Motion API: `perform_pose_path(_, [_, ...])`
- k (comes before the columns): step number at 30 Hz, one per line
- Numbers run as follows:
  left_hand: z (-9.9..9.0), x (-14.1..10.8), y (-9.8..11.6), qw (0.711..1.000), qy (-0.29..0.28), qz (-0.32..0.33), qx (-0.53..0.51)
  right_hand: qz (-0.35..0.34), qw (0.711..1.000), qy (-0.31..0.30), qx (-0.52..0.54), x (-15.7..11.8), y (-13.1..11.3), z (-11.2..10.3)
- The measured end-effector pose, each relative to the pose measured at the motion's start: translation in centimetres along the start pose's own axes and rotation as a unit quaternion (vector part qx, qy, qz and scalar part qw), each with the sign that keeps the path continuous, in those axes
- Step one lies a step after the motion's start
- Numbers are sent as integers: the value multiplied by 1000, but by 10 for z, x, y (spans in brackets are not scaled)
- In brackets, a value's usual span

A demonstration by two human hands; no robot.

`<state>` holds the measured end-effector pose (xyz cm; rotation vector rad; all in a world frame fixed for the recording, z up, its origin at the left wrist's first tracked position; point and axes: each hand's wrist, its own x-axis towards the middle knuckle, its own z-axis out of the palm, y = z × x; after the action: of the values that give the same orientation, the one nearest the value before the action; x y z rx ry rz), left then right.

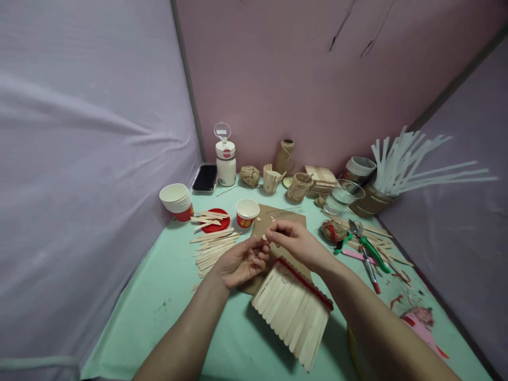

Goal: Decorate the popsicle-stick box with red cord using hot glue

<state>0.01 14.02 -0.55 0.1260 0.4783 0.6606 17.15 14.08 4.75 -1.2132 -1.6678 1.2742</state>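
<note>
A small pale piece (264,237), apparently a cut end of a craft stick, is pinched between the fingertips of my left hand (243,264) and my right hand (292,241). Both sets of fingertips meet at it; the other fingers of my left hand are loosely curled. Just below sits a house-like craft-stick roof (293,312) with a red strip along its ridge, tilted toward me. Beneath my hands lies a brown cardboard sheet (286,212), with a few small wood bits on it. A white-and-red paper cup (247,211) stands behind my left hand.
Craft sticks (216,251) lie on the left near a red lid (216,221) and stacked cups (177,201). At right are green-handled pruning shears (371,248) and a marker (373,275). A white bottle (226,166), twine ball (250,176) and white strips (400,164) stand behind.
</note>
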Motion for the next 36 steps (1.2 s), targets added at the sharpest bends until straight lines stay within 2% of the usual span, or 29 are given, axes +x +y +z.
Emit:
perform_pose_path(5, [-1,3,0,1000,15,-8,11,22,999,17,-15,-1,1,2])
perform_pose_path(10, [-2,4,0,1000,1,-30,-6,20,999,34,-34,-1,-2,4])
perform_pose_path(15, [-1,3,2,997,-8,-66,-46,48,998,27,-12,-1,-4,3])
perform_pose_path(23, [-2,3,1,997,-6,-68,-48,69,997,17,21,-1,-2,4])
perform_pose_path(30, [-4,6,1,999,1,-39,-19,102,993,48,19,0,-3,5])
perform_pose_path(36, [-6,7,0,998,15,28,58,93,994,53,4,1,3,5])
